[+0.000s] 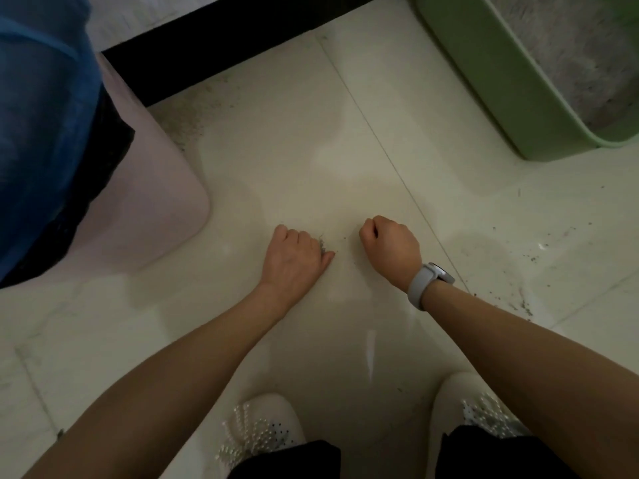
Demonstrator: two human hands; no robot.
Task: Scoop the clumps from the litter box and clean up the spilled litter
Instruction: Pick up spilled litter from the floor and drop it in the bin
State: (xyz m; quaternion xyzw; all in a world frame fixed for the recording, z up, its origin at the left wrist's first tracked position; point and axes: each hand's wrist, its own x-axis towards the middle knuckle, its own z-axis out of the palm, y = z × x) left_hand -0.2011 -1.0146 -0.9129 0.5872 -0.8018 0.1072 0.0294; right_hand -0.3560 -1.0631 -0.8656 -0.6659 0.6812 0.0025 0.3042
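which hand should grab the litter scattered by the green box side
Right. The right hand is on the same side as the litter specks and the green box. The left hand is farther off, curled around a small grey pile.

I see glossy, smooth pale floor tiles (pixel 294 160) dusted with gritty grey spilled litter (pixel 518 299); far right, a smooth matt green plastic litter box (pixel 491 81) holds coarse grey granules (pixel 570 57); left, a translucent blue plastic bag (pixel 38 133).
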